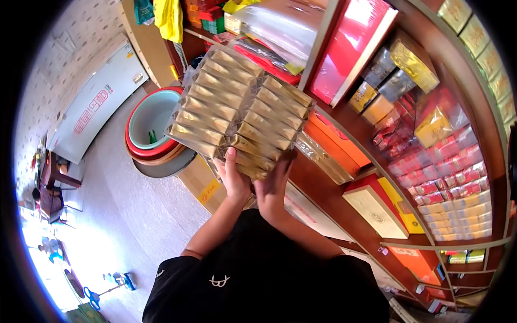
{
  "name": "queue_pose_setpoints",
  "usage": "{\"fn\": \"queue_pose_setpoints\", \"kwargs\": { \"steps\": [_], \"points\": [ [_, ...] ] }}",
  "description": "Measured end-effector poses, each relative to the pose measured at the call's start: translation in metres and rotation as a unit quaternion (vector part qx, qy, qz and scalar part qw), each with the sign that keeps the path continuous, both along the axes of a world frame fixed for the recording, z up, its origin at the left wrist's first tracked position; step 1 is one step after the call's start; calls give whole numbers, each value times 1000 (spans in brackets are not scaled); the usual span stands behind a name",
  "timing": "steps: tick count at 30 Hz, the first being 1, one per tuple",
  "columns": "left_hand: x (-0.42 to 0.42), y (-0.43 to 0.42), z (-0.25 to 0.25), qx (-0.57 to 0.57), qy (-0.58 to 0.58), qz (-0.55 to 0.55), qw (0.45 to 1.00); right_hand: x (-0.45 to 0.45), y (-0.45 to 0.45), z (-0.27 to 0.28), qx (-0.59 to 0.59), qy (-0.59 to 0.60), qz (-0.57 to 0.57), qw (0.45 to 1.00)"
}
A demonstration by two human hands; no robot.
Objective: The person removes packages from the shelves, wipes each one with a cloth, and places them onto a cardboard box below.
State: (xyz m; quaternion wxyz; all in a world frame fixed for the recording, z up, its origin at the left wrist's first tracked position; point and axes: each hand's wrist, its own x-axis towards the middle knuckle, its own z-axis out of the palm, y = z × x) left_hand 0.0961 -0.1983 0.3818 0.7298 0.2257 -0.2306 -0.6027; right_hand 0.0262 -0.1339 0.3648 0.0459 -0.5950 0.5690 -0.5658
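The person is holding a pack point(242, 113) of gold sachets up in front of the body, and both hands are bearing it along its near edge. The sachets are sitting in two columns under clear wrap. The left grip point(235, 180) is grasping the pack close to the middle of that edge, its thumb pressing on the upper face while the other fingers are mostly disappearing underneath. The right grip point(273, 196) is clasping the same edge just beside it, lying partly in shadow; its fingertips are hiding behind the pack, so I cannot tell how they are bending. Most of the pack is extending beyond both hands, away from the black shirt point(258, 269), and it is tilting, with its broad face showing.

To the right, a shelf point(333, 199) is running past, carrying an orange box point(335, 144) near the pack's right side and a cream box point(375, 211) farther along. I cannot tell whether the pack is touching anything there. To the left, a pale basin point(141, 121) is nesting inside a red basin point(129, 141), and a carton point(195, 180) is standing beside them, partly below the pack. Farther off, a white freezer point(102, 99) is standing by the wall.
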Motion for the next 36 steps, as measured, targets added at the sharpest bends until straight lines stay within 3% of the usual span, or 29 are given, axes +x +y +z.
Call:
{"fn": "queue_pose_setpoints", "kwargs": {
  "steps": [1,3,5,7,11,13,15,17,19,23,25,29,31,34,35,36],
  "points": [
    [1,2,5,3,12,14,1000,-2,2,-2,2,4,9,1000],
    [14,-2,-10,16,-25,12,999,-3,7,-7,-8,222,8,975],
    [21,-6,-25,-2,-84,-7,996,-7,7,4,18,257,34,966],
    [28,2,-31,22,-85,-54,995,-10,5,30,89,371,68,922],
    [28,15,-28,-22,-29,-107,994,-34,-26,48,61,352,112,927],
    [35,19,-38,-20,-117,-116,986,-57,-50,55,44,302,71,950],
    [35,25,-33,-14,-109,-108,988,-79,-74,61,41,285,-25,957],
    [39,30,-32,-17,-152,-168,974,-85,-96,57,76,220,-98,968],
    [35,32,-34,-3,-152,-180,972,-77,-108,50,81,285,-127,946],
    [31,29,-47,22,-101,-207,973,-32,-92,53,83,317,97,940],
    [33,27,-58,17,-83,-217,973,-18,-78,48,51,391,169,903],
    [44,23,-65,14,-60,-201,978,-33,-66,37,68,310,321,892],
    [56,18,-67,48,-86,-283,954,-54,-77,35,62,334,245,908],
    [58,26,-48,64,-68,-282,955,-97,-100,28,78,294,40,952],
    [59,30,-49,63,-64,-276,957,-103,-100,28,111,316,-55,941],
    [60,30,-49,67,-65,-272,958,-108,-99,27,143,172,-16,975]
  ]
}}
